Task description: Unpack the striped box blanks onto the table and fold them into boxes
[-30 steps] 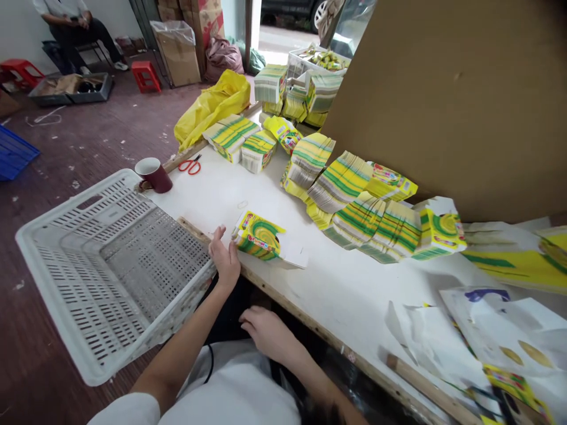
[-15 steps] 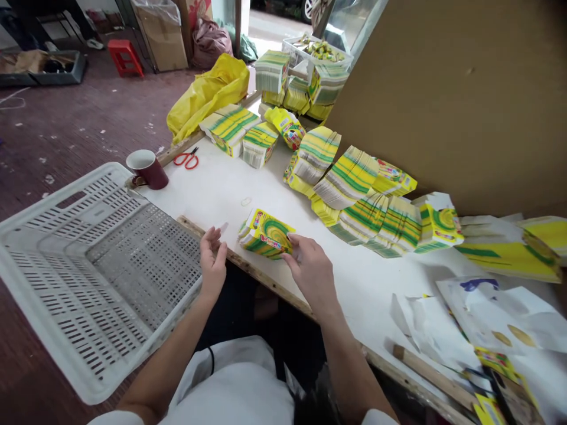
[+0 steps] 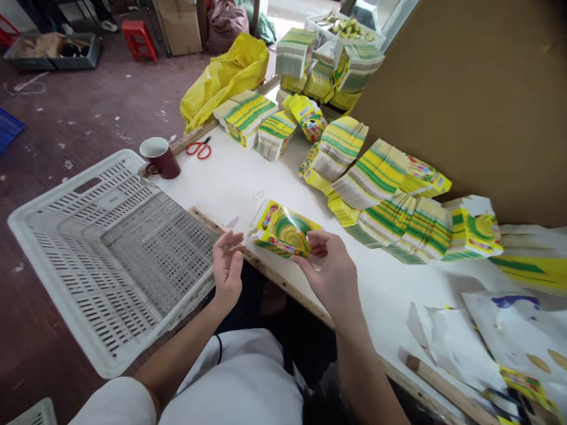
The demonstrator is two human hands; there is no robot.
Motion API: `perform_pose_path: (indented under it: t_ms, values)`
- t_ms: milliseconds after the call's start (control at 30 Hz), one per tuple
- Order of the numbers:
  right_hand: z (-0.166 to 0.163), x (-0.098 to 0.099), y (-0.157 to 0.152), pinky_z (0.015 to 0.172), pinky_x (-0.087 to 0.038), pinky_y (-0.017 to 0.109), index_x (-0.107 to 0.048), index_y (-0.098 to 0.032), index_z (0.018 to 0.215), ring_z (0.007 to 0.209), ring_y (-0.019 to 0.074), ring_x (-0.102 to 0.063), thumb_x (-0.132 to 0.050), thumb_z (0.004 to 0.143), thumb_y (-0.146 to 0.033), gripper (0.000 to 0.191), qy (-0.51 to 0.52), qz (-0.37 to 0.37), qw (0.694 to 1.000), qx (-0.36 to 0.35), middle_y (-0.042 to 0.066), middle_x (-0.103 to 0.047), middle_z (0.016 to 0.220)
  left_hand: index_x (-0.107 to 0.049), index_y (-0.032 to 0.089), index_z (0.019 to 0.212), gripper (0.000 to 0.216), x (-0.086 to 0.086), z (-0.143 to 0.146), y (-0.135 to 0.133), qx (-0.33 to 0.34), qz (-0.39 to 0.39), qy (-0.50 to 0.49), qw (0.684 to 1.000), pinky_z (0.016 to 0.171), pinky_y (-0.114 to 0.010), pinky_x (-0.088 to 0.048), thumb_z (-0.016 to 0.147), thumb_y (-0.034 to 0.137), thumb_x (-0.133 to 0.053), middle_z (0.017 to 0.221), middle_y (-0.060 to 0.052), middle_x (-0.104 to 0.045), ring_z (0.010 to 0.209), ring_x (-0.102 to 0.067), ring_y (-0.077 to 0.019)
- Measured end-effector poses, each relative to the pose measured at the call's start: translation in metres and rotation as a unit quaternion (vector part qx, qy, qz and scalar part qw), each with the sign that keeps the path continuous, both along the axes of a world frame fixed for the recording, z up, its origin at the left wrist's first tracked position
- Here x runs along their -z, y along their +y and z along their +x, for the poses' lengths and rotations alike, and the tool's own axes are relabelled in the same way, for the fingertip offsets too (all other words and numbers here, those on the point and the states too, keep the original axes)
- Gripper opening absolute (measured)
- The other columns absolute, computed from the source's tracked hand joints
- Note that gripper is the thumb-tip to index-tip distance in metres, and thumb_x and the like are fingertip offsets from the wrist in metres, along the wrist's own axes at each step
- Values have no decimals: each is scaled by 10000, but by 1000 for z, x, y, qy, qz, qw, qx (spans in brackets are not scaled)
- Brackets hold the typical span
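A yellow and green printed carton (image 3: 286, 230) lies on the white table near its front edge, with a spiral pattern facing up. My right hand (image 3: 334, 268) is at its right end, thumb at the lower edge and fingers bent against the right side, gripping that end. To the left of the carton is my left hand (image 3: 228, 268), empty, fingers loosely curled and apart from the thumb. It hovers over the table's wooden edge, not touching the carton. A thin loop (image 3: 258, 195), perhaps a rubber band, lies just behind the carton.
A white plastic crate (image 3: 106, 206) stands at the left. A maroon mug (image 3: 166, 164) and red-handled scissors (image 3: 201, 149) are at the table's left edge. Stacks of flat cartons (image 3: 372, 174) line the back. A yellow bag (image 3: 225, 77) lies beyond; plastic packaging (image 3: 460, 342) is at the right.
The view has shifted, so the table's contents appear farther right. My right hand stays at the carton's right end, with its fingers bent more; my left hand remains empty beside it.
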State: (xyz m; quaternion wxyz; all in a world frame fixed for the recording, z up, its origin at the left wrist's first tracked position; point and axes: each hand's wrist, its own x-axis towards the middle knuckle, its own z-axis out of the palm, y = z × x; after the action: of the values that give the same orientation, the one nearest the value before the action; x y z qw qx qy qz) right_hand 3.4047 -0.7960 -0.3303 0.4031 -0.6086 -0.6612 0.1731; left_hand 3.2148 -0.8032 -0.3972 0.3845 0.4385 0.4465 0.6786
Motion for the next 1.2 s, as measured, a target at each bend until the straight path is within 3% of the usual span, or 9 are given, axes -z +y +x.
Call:
perform_pose_path:
  t_ms: [133, 433, 533, 600, 667, 800, 933, 1067, 1200]
  values:
    - [5, -3, -4, 738, -569, 365, -570, -212, 1120, 818, 186, -609, -712, 794, -279, 362, 4, 12, 1000, 12, 34, -612, 931, -524, 258, 1317, 357, 2, -8, -1, -35, 0, -4, 999, 900, -311, -540, 969, 337, -543, 1236, -91, -615, 1109, -608, -174]
    - [22, -3, -18, 744, -573, 365, -579, -190, 1159, 838, 179, -619, -747, 795, -337, 427, 10, 26, 998, 56, 43, -625, 973, -467, 240, 1270, 372, 5, -69, 24, -194, -11, 83, 977, 857, -290, -535, 952, 426, -520, 1177, -83, -584, 1065, -594, -168]
    - [27, -2, -22, 757, -576, 382, -586, -190, 1168, 827, 179, -615, -772, 774, -353, 465, 14, 27, 997, 70, 41, -619, 972, -470, 228, 1215, 335, 14, -92, 23, -192, -29, 117, 974, 873, -287, -516, 949, 428, -514, 1124, -73, -574, 1060, -585, -162]
    - [29, -2, -25, 754, -576, 389, -590, -190, 1167, 819, 182, -613, -782, 763, -352, 476, 17, 29, 997, 75, 44, -616, 973, -480, 209, 1199, 337, 24, -111, 9, -130, -85, 208, 966, 915, -320, -501, 948, 432, -512, 1133, -85, -574, 1071, -581, -174]
    - [28, -3, -27, 750, -576, 392, -596, -194, 1161, 825, 187, -614, -789, 754, -341, 474, 22, 34, 996, 76, 48, -615, 986, -487, 186, 1222, 397, 36, -130, -16, -33, -160, 341, 926, 971, -384, -482, 927, 446, -544, 1189, -116, -574, 1116, -576, -214]
    - [17, -7, -29, 735, -583, 378, -608, -199, 1136, 819, 184, -617, -807, 738, -317, 461, 48, 50, 996, 64, 52, -615, 1003, -506, 151, 1250, 474, 58, -152, -70, 131, -289, 559, 766, 1007, -462, -463, 884, 435, -603, 1230, -165, -605, 1180, -581, -305]
    - [5, -11, -27, 709, -588, 369, -611, -210, 1124, 812, 187, -618, -804, 747, -328, 439, 52, 57, 996, 41, 60, -624, 998, -522, 184, 1235, 319, 65, -151, -86, 186, -381, 648, 633, 839, -372, -509, 1004, 340, -366, 1155, -136, -665, 1046, -663, -269]
    - [4, -15, -25, 695, -582, 369, -614, -218, 1129, 820, 192, -619, -815, 743, -326, 449, 48, 58, 997, 33, 57, -616, 987, -534, 197, 1200, 308, 60, -143, -77, 181, -410, 681, 580, 758, -340, -496, 1013, 347, -339, 1082, -114, -705, 987, -694, -272]
    - [10, -17, -27, 685, -574, 367, -616, -237, 1147, 805, 188, -622, -833, 723, -278, 478, 53, 74, 996, 23, 38, -608, 967, -541, 201, 1193, 333, 57, -146, -68, 176, -423, 684, 568, 753, -328, -489, 1016, 392, -333, 1047, -115, -724, 962, -707, -271]
